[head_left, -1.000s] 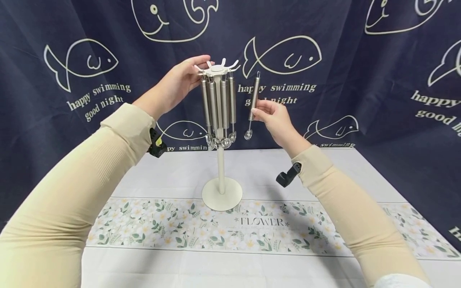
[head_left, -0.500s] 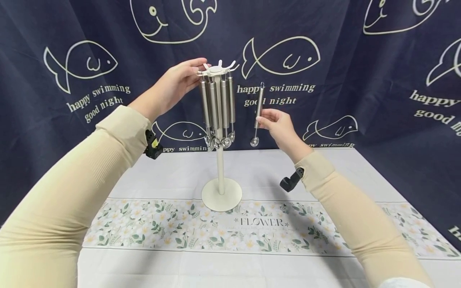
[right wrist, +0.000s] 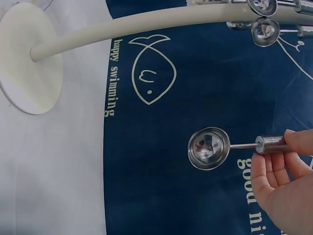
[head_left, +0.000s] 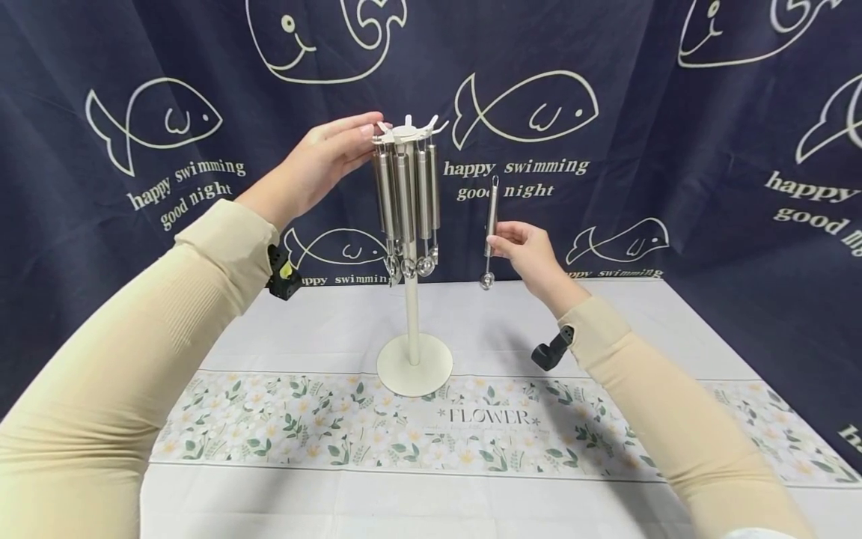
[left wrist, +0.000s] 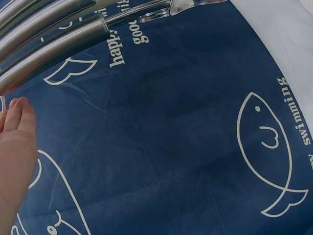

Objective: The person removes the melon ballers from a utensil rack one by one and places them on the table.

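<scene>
My right hand (head_left: 527,251) pinches a steel scoop (head_left: 492,212) by its handle, to the right of the rack. It hangs nearly upright, loop at the top and round bowl below; the right wrist view shows the hollow of the bowl (right wrist: 209,148). My left hand (head_left: 316,161) reaches to the left edge of the cream rack's hooked top (head_left: 407,134), fingers mostly straight and fingertips at the rim. Several steel utensils (head_left: 404,196) hang from the hooks. In the left wrist view, their handles (left wrist: 54,49) pass above my left hand (left wrist: 17,147).
The rack's round base (head_left: 414,374) stands on a white table (head_left: 296,494) with a flower-print runner (head_left: 269,419). Behind it hangs a dark blue curtain (head_left: 646,150) with fish drawings. Dark wrist cameras (head_left: 554,349) sit at both cuffs.
My right hand has moved down and slightly right with the scoop, away from the rack. The rack's top has turned somewhat, its hooks and hanging utensils shifting, while my left hand stays at its edge.
</scene>
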Demonstrator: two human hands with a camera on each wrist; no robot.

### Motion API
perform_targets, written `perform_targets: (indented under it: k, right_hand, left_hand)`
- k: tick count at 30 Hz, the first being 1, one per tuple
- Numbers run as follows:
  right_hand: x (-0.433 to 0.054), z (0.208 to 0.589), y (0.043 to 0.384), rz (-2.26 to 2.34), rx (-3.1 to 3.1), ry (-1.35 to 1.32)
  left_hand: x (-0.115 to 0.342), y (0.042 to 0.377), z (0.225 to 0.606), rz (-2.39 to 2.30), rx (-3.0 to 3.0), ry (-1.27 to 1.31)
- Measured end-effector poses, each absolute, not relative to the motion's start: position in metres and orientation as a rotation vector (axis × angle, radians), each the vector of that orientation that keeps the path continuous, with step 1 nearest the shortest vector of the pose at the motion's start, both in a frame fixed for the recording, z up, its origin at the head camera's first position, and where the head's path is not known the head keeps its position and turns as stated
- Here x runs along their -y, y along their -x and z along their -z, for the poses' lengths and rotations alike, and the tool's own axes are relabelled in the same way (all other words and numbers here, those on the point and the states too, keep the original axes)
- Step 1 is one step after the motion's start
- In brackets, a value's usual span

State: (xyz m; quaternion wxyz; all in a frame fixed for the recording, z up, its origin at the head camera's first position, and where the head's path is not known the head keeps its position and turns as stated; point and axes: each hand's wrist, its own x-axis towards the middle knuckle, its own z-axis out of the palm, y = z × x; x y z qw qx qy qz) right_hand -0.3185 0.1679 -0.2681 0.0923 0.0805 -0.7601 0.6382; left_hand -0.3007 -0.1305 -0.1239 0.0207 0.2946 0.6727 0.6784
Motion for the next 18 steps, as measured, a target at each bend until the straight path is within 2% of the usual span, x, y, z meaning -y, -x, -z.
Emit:
perform_targets:
  k: [18]
  right_hand:
    - [-0.174, 0.283, 0.318, -1.946, 2.267, -0.172]
  left_hand:
    - [0.135, 0.302, 0.123, -2.115, -2.168, -0.928]
